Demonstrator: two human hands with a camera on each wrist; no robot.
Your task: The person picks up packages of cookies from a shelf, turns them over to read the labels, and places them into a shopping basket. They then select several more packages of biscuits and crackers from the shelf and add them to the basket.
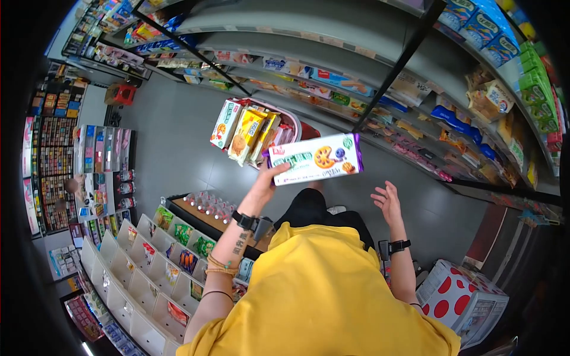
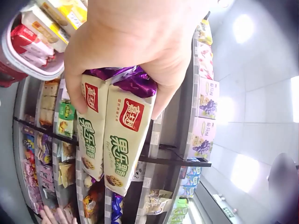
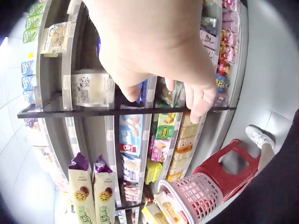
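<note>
My left hand (image 1: 265, 183) grips two biscuit packs (image 1: 314, 160) side by side at one end. They are white with purple ends and carry tart and blueberry pictures. In the left wrist view, thumb and fingers clasp the outer sides of both packs (image 2: 128, 140). Beyond them stands a pink basket (image 3: 201, 192) loaded with packaged snacks, among them a yellow biscuit bag (image 1: 246, 133) and a white box (image 1: 225, 123). My right hand (image 1: 389, 204) hangs in the air to the right with its fingers loosely spread, holding nothing.
The basket sits on a red stool (image 3: 229, 165). Long grey shelves (image 1: 285, 29) of packaged snacks run along the front and right. White snack bins (image 1: 142, 267) stand at left, and a red-dotted white box (image 1: 454, 296) is on the right.
</note>
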